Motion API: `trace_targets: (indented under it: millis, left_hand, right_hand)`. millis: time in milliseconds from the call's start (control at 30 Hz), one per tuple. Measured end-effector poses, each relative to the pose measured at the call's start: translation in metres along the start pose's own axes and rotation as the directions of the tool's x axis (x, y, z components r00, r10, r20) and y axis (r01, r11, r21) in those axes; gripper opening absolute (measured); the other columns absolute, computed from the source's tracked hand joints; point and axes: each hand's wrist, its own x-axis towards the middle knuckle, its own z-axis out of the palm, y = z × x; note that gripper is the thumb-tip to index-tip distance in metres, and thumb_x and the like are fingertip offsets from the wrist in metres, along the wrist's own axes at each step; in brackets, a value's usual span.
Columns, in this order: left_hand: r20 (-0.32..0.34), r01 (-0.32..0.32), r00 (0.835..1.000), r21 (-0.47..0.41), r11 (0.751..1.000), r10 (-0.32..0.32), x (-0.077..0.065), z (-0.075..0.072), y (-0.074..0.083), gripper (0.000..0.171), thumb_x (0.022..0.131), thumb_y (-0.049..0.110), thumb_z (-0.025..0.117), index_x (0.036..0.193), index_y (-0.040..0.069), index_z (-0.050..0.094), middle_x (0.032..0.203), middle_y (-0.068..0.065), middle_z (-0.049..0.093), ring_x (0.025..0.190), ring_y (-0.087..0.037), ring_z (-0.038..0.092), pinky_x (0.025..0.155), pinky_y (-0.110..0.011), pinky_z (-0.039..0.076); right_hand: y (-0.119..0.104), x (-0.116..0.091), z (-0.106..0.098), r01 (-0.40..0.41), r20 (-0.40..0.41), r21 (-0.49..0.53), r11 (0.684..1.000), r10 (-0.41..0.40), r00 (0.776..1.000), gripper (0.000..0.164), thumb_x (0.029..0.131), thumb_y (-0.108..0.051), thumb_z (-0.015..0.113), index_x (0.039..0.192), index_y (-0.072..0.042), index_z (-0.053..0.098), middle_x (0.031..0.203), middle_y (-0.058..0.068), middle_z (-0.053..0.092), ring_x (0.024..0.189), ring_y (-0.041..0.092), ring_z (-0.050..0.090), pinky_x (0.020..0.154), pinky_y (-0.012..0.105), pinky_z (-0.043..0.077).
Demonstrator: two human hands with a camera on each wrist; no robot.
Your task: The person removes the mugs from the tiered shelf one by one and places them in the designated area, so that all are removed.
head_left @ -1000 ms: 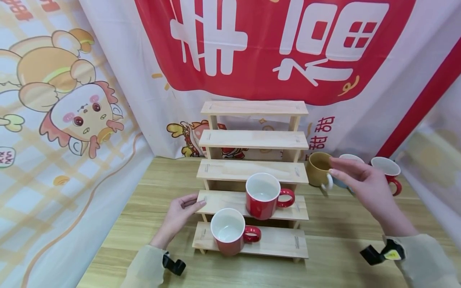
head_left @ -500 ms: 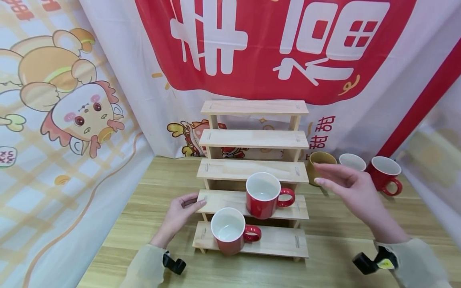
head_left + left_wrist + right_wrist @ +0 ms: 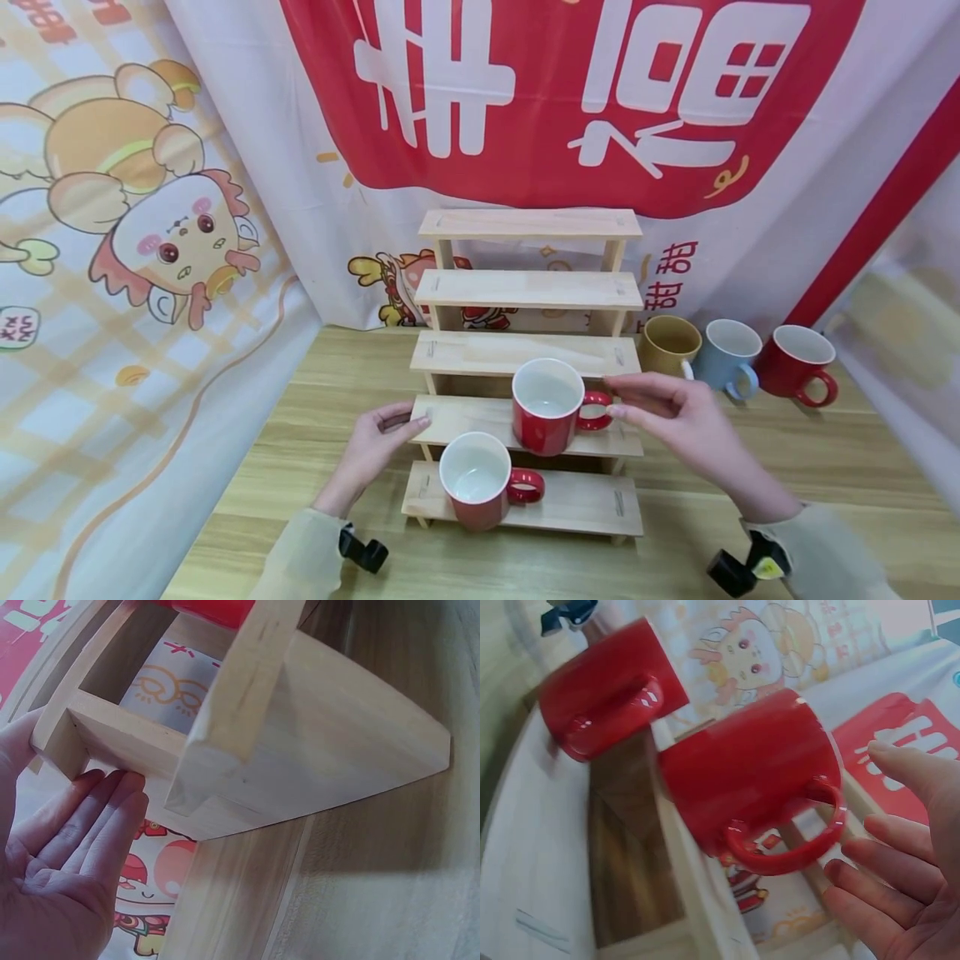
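A light wooden stepped shelf [image 3: 517, 354] stands on the table, its steps rising toward the back. My left hand [image 3: 375, 442] grips the left end of its second step from the bottom; the left wrist view has the fingers under the board [image 3: 127, 735]. On that step, right of centre, sits a red mug [image 3: 543, 429] with a white inside, handle to the right. A similar red mug [image 3: 480, 504] occupies the lowest step. My right hand [image 3: 690, 425] is just beside the upper mug's handle [image 3: 802, 847], thumb and fingers spread, holding nothing.
At the back right of the table [image 3: 315, 467], a mustard-yellow mug [image 3: 660, 354], a light blue mug [image 3: 716, 367] and another red mug [image 3: 783, 371] stand in a row. Printed cloth [image 3: 360, 242] hangs behind the shelf and along both sides.
My right hand has moved left and slightly down, from in front of the yellow and blue mugs to the upper red mug's handle. The left hand and the shelf stay put.
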Motion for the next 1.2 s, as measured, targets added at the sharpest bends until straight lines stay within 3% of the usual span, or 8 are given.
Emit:
trace_targets:
  millis: [300,533,1200]
  left_hand:
    - [-0.004,0.006,1.0,0.011,1.0,-0.006,0.001,-0.001,-0.002,0.058,0.087,0.033,0.083,0.13,-0.001,0.064,0.125,-0.019,0.067,0.116,-0.033,0.064,0.096,-0.036,0.054]
    - [0.003,-0.001,1.0,-0.014,1.0,0.001,0.0,-0.001,0.0,0.06,0.087,0.031,0.083,0.132,-0.003,0.063,0.128,-0.022,0.065,0.117,-0.034,0.064,0.097,-0.036,0.054]
    - [-0.012,-0.018,1.0,-0.011,1.0,0.018,0.001,0.0,-0.005,0.056,0.087,0.03,0.084,0.129,-0.002,0.065,0.124,-0.02,0.068,0.113,-0.032,0.066,0.093,-0.032,0.056]
  right_hand:
    - [0.007,0.004,0.02,-0.081,0.032,0.035,0.996,0.08,0.996,0.035,0.093,-0.025,0.078,0.124,-0.007,0.073,0.123,0.008,0.071,0.109,0.018,0.069,0.089,0.026,0.056]
    - [0.013,0.008,0.028,-0.086,-0.008,-0.002,0.996,0.086,0.996,0.032,0.095,-0.026,0.076,0.12,-0.006,0.075,0.111,0.006,0.075,0.099,0.019,0.072,0.084,0.027,0.058]
    - [0.022,0.011,0.028,-0.071,0.003,-0.016,0.997,0.071,0.997,0.028,0.098,-0.027,0.072,0.118,-0.008,0.076,0.108,0.004,0.075,0.094,0.022,0.07,0.079,0.03,0.06]
